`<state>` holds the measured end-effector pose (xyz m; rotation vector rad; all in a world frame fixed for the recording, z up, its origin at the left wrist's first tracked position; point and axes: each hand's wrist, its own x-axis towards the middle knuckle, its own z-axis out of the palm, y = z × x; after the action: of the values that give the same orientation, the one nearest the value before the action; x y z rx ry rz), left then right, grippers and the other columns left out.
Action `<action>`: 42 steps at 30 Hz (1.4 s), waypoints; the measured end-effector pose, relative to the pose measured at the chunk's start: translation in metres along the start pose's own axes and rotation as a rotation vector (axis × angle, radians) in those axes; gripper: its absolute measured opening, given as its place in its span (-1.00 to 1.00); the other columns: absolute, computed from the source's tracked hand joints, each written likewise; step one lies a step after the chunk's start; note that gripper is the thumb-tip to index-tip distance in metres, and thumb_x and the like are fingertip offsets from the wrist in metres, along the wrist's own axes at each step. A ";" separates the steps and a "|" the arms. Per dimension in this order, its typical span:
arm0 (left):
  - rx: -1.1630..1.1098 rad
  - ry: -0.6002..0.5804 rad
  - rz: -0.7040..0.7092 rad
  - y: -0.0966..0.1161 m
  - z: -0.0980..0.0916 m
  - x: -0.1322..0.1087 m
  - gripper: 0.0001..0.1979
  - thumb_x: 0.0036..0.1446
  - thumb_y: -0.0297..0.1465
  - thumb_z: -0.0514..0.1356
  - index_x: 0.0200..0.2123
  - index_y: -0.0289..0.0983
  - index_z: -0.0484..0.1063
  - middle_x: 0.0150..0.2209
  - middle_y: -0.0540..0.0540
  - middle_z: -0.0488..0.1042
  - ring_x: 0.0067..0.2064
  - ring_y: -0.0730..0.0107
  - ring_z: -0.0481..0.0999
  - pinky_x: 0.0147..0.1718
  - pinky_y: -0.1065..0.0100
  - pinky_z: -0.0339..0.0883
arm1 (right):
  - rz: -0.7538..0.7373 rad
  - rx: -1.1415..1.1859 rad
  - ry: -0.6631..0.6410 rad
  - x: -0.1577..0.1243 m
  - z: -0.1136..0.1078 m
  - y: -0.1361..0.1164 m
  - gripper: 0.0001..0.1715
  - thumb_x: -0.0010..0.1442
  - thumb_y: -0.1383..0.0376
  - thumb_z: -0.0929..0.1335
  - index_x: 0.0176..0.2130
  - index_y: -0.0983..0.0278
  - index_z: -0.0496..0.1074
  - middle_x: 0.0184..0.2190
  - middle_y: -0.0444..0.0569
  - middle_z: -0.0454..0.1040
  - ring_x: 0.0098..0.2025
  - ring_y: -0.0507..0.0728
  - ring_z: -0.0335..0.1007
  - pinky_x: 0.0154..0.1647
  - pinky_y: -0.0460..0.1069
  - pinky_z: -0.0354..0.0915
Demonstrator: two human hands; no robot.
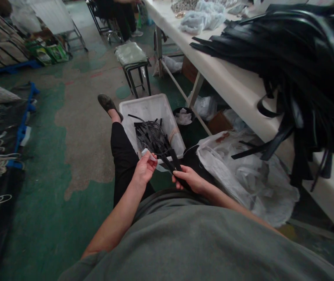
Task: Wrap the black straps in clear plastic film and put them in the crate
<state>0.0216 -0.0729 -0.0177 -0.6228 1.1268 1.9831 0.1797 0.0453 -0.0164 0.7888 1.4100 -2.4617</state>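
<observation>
Fingers pinched together, my left hand [145, 168] holds a small white piece [145, 151], perhaps paper or tape, in front of the bin. My right hand [188, 178] is closed around a black strap [175, 159], whose far end points toward the bin's near rim. A white plastic bin [143, 102] stands on the floor between my legs. Inside it lies a tangle of thin black strips [152, 134]. The part of the strap under my right palm is hidden.
A large bundle of black straps [301, 50] hangs over the edge of the white table [228, 78] at right. Below are a white sack [243, 171] and a black bucket [183, 117]. A stool [132, 58] stands beyond the bin. Pallets [23, 128] line the left; another person's legs [125, 19] show behind.
</observation>
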 end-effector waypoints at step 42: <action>0.195 -0.379 -0.030 -0.019 0.021 -0.022 -0.67 -0.19 -0.31 0.48 -0.38 -0.36 0.50 -0.48 0.00 0.52 -0.54 0.55 0.44 -0.55 0.49 0.32 | -0.332 -0.854 0.168 -0.020 0.021 -0.068 -0.49 0.28 0.29 0.25 0.20 0.21 0.23 -0.45 -0.18 0.49 -0.59 -0.01 0.42 -0.53 -0.13 0.32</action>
<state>0.0489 -0.0570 -0.0013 -0.1513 1.0483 1.8375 0.1608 0.0618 0.0531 0.5833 2.5313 -1.6731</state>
